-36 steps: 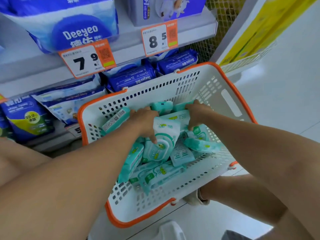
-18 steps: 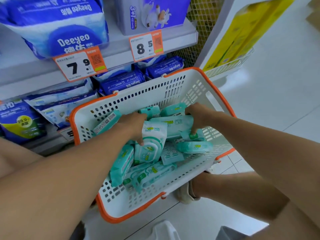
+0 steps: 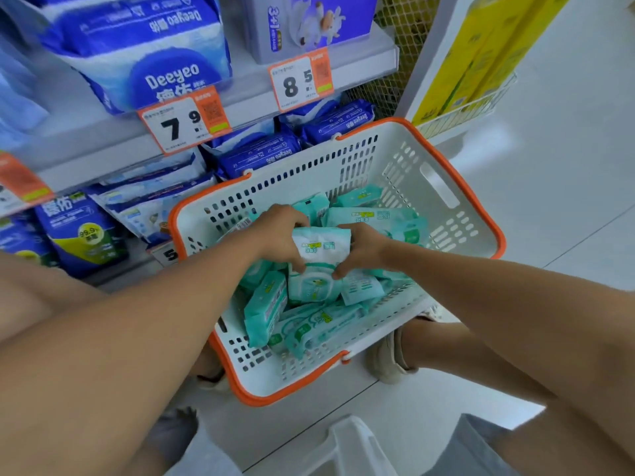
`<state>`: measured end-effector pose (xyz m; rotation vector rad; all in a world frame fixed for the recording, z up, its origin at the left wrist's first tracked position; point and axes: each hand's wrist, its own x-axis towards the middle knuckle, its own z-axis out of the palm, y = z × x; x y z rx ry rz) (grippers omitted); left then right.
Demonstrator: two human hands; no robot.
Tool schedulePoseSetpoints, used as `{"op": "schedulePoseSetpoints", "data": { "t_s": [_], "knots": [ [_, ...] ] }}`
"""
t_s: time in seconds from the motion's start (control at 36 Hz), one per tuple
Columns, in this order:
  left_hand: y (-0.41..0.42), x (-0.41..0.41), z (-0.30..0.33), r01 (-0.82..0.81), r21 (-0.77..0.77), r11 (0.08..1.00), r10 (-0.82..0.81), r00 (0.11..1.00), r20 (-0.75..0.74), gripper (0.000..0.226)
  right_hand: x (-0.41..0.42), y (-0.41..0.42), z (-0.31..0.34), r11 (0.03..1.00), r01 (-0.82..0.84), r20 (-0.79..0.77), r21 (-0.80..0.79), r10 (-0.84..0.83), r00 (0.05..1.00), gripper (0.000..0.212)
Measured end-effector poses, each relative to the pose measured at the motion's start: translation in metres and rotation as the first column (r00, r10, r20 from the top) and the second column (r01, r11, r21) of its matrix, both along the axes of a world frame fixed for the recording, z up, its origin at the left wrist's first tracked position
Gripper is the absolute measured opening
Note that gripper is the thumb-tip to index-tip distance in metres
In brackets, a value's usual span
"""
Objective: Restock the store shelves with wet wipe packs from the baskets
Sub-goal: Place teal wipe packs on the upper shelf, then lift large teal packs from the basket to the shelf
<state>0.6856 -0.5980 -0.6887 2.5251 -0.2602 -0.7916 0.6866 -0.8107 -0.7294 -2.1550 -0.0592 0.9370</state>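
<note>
moved: both hands closed in from apart onto one pack
left hand [image 3: 279, 237]: grips wet wipe pack [image 3: 321, 247]
right hand [image 3: 361, 248]: grips same pack
basket [image 3: 443, 187]: teal packs inside

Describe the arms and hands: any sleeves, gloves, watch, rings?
Both forearms are bare right up to the frame edges, so no sleeves show. The left hand and right hand have no gloves. No watch, bracelet or band shows at either wrist. No rings show on the visible fingers, though some fingers are hidden.
</note>
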Motion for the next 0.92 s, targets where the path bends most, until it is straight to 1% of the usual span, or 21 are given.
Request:
{"op": "schedulePoseSetpoints", "data": {
  "t_s": [0.06, 0.11, 0.14, 0.19, 0.25, 0.28, 0.31, 0.33, 0.39, 0.42, 0.44, 0.47, 0.53, 0.56, 0.58, 0.61, 0.67, 0.69, 0.75, 0.83, 0.92],
  "knots": [
    [0.005, 0.005, 0.018, -0.104, -0.132, 0.986, 0.105, 0.994, -0.001, 0.079, 0.005, -0.007, 0.023, 0.985, 0.116, -0.057, 0.129, -0.109, 0.992, 0.062],
    [0.007, 0.014, 0.044, -0.230, -0.337, 0.913, 0.226, 0.973, -0.051, 0.077, 0.014, -0.016, 0.059, 0.953, 0.185, -0.123, 0.239, -0.159, 0.980, 0.065],
    [0.006, 0.018, 0.059, -0.279, -0.446, 0.850, 0.275, 0.959, -0.076, 0.077, 0.020, -0.020, 0.080, 0.935, 0.197, -0.139, 0.293, -0.162, 0.977, 0.066],
    [0.002, 0.029, 0.096, -0.324, -0.618, 0.716, 0.366, 0.929, -0.063, 0.074, 0.035, -0.026, 0.127, 0.893, 0.215, -0.144, 0.396, -0.171, 0.975, 0.060],
    [-0.004, 0.041, 0.144, -0.320, -0.761, 0.565, 0.432, 0.900, -0.057, 0.057, 0.046, -0.028, 0.181, 0.833, 0.233, -0.142, 0.502, -0.187, 0.972, 0.052],
    [-0.006, 0.046, 0.172, -0.299, -0.807, 0.508, 0.436, 0.898, -0.058, 0.046, 0.050, -0.028, 0.208, 0.795, 0.239, -0.143, 0.558, -0.192, 0.971, 0.051],
    [-0.007, 0.049, 0.202, -0.275, -0.829, 0.487, 0.427, 0.903, -0.049, 0.036, 0.052, -0.027, 0.233, 0.748, 0.245, -0.150, 0.617, -0.194, 0.969, 0.051],
    [-0.004, 0.047, 0.232, -0.238, -0.829, 0.505, 0.396, 0.918, -0.022, 0.034, 0.053, -0.026, 0.257, 0.690, 0.254, -0.159, 0.678, -0.200, 0.967, 0.049],
    [0.012, 0.037, 0.279, -0.142, -0.815, 0.562, 0.309, 0.950, 0.047, 0.051, 0.051, -0.023, 0.298, 0.545, 0.258, -0.161, 0.798, -0.218, 0.962, 0.044],
    [0.021, 0.032, 0.294, -0.120, -0.823, 0.555, 0.310, 0.948, 0.071, 0.061, 0.051, -0.021, 0.313, 0.466, 0.258, -0.166, 0.846, -0.229, 0.959, 0.048],
    [0.030, 0.026, 0.305, -0.130, -0.838, 0.529, 0.340, 0.938, 0.070, 0.070, 0.050, -0.019, 0.326, 0.390, 0.263, -0.178, 0.882, -0.241, 0.954, 0.056],
    [0.037, 0.021, 0.314, -0.176, -0.862, 0.475, 0.389, 0.921, 0.027, 0.076, 0.050, -0.016, 0.335, 0.318, 0.270, -0.193, 0.909, -0.252, 0.948, 0.066],
    [0.043, 0.015, 0.315, -0.235, -0.902, 0.362, 0.400, 0.913, -0.077, 0.092, 0.053, -0.012, 0.341, 0.192, 0.272, -0.219, 0.943, -0.257, 0.941, 0.084],
    [0.040, 0.011, 0.311, -0.224, -0.921, 0.319, 0.374, 0.922, -0.094, 0.094, 0.054, -0.010, 0.342, 0.148, 0.268, -0.227, 0.952, -0.248, 0.942, 0.090],
    [0.032, 0.008, 0.307, -0.213, -0.940, 0.268, 0.373, 0.922, -0.103, 0.089, 0.055, -0.007, 0.342, 0.126, 0.268, -0.232, 0.955, -0.241, 0.942, 0.093],
    [0.020, 0.007, 0.305, -0.216, -0.955, 0.205, 0.418, 0.901, -0.114, 0.078, 0.057, -0.004, 0.342, 0.115, 0.265, -0.233, 0.957, -0.232, 0.944, 0.093],
    [-0.001, 0.010, 0.305, -0.242, -0.966, 0.095, 0.570, 0.809, -0.147, 0.054, 0.060, 0.000, 0.344, 0.123, 0.235, -0.203, 0.964, -0.227, 0.953, 0.083],
    [-0.008, 0.014, 0.304, -0.232, -0.971, 0.065, 0.630, 0.764, -0.140, 0.046, 0.063, 0.002, 0.346, 0.138, 0.215, -0.178, 0.967, -0.240, 0.954, 0.074],
    [-0.009, 0.023, 0.306, -0.181, -0.982, 0.053, 0.689, 0.718, -0.096, 0.044, 0.070, 0.005, 0.351, 0.173, 0.202, -0.139, 0.964, -0.319, 0.937, 0.058],
    [-0.002, 0.030, 0.310, -0.130, -0.981, 0.142, 0.740, 0.673, 0.018, 0.057, 0.079, 0.012, 0.353, 0.195, 0.186, -0.080, 0.963, -0.452, 0.889, 0.062],
    [0.006, 0.038, 0.318, -0.066, -0.968, 0.242, 0.755, 0.640, 0.145, 0.049, 0.088, 0.013, 0.362, 0.319, 0.081, 0.118, 0.944, -0.558, 0.821, 0.054]
  ]
}}
